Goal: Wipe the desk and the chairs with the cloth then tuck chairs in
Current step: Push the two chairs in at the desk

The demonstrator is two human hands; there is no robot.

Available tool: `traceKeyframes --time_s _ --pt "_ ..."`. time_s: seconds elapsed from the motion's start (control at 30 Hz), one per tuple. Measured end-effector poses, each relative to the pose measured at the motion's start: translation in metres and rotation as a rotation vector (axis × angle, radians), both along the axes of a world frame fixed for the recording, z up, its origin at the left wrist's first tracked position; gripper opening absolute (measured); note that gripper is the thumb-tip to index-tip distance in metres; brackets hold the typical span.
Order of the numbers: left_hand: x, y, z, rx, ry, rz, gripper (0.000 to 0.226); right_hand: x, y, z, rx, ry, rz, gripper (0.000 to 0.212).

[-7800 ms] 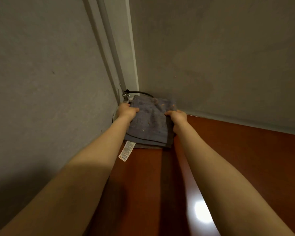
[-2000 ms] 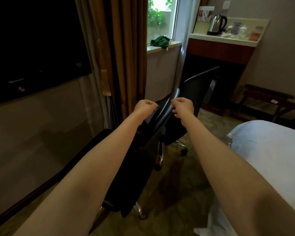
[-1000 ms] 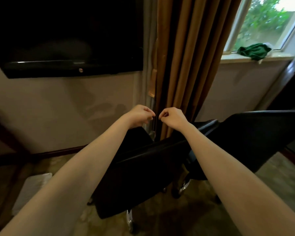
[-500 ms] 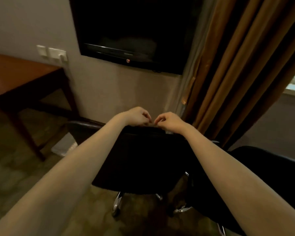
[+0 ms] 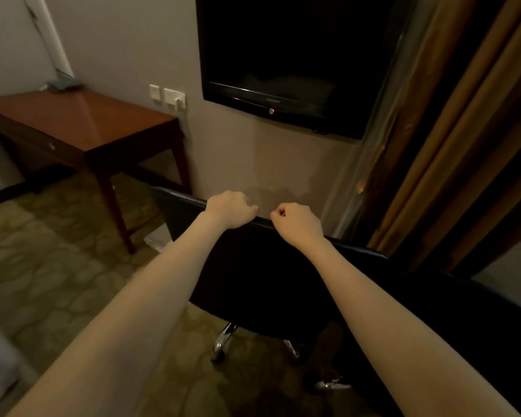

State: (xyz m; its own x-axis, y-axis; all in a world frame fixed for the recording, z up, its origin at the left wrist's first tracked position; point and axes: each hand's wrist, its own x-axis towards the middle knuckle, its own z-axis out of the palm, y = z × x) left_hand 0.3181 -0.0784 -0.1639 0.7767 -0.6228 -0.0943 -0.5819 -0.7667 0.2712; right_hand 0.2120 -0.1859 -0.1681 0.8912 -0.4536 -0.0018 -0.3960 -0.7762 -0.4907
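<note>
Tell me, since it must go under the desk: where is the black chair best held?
Grip the black chair by its backrest's top edge, from behind, as the left hand and right hand do: that rim is straight, thin enough to wrap, and nearest you.

Hotel-style room: wall-mounted television point(image 5: 289, 55), wooden desk point(image 5: 82, 121) against the wall, heavy golden curtains point(image 5: 463, 145), patterned carpet point(image 5: 42, 266).

No legible text — the mark on the television point(image 5: 286, 58) is blurred.
</note>
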Motion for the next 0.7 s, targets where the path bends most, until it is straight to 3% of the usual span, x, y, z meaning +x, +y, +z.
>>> traceKeyframes --time_s 0.13,0.33,0.7 --pt "-0.008 0.002 -0.007 -0.012 -0.049 0.045 0.04 -0.009 0.003 -0.005 -0.06 -0.014 0.123 0.036" --pt "-0.032 -0.003 -0.024 -0.079 -0.209 0.148 0.042 -0.034 -0.014 -0.019 -0.406 0.049 0.456 0.062" --pt "-0.08 -0.04 -0.02 -0.078 -0.227 0.203 0.046 -0.052 -0.067 -0.014 -0.419 -0.019 0.529 0.039"
